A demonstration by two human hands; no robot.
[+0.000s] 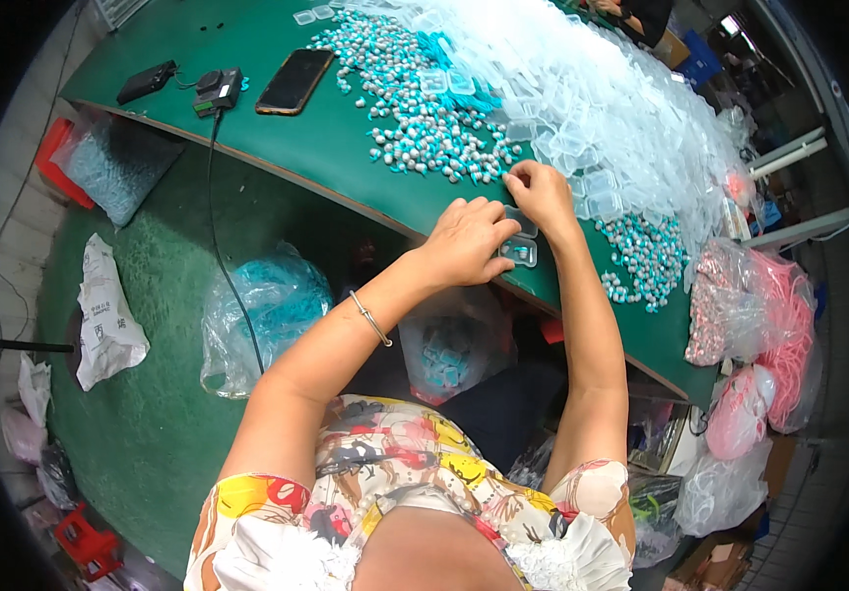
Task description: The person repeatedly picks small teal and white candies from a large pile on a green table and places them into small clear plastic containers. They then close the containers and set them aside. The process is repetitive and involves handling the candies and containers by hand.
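the person's left hand [469, 241] is holding an open clear case [518, 253] at the near edge of the green table [365, 182], its fingers curling and its thumb bearing against the case's left side. the case is lying between the two hands, and at least one small blue-and-silver piece is showing inside it. the right hand [545, 202] is poising at the near edge of the large pile of blue-and-silver pieces [434, 143], thumb and forefinger bending close together; whether they are gripping a piece, this inspector cannot tell. a heap of clear cases [592, 108] is lying beyond, and a smaller pile of pieces [641, 258] is sitting to the right. in judgement, the filling step is being worked, and the next move is calling for a fine pinch on a piece, the left hand steadying the case against slipping off the edge.
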